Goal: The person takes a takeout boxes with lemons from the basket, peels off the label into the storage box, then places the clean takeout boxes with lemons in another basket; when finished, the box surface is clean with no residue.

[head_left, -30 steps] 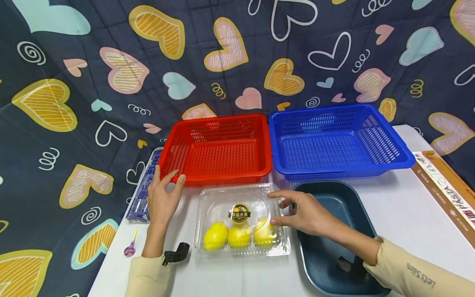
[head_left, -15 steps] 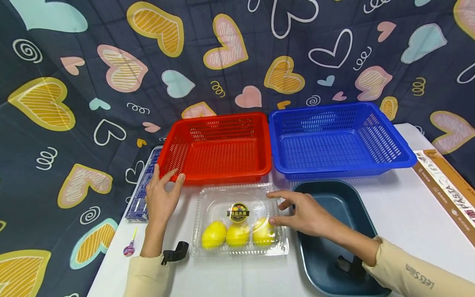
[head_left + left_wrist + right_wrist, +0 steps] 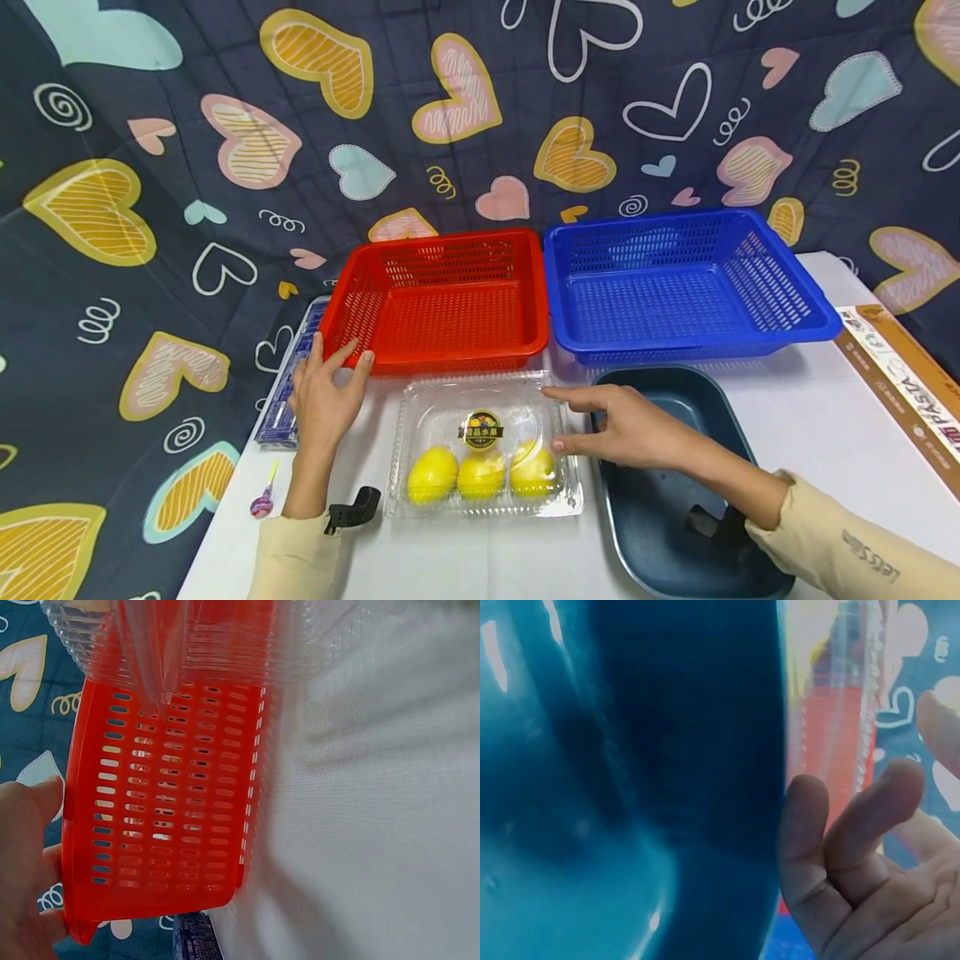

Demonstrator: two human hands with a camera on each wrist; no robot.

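A clear plastic clamshell box with a round fruit label lies on the white table. Inside it sit three yellow lemons in a row. My right hand hovers at the box's right edge, thumb and forefinger spread apart with nothing between them. In the right wrist view, two fingers curve beside the dark teal tub's wall. At the front left corner of the red basket, my left hand has its fingers spread; in the left wrist view they touch the rim.
Beside the red basket stands a blue basket. The dark teal tub lies under my right forearm. A blue patterned box and a lollipop are at left, a pasta box at right. Heart-patterned cloth hangs behind.
My right hand has shifted slightly right, and its fingers have straightened. The box has moved a few pixels left in the head view. My left hand stays at the basket corner.
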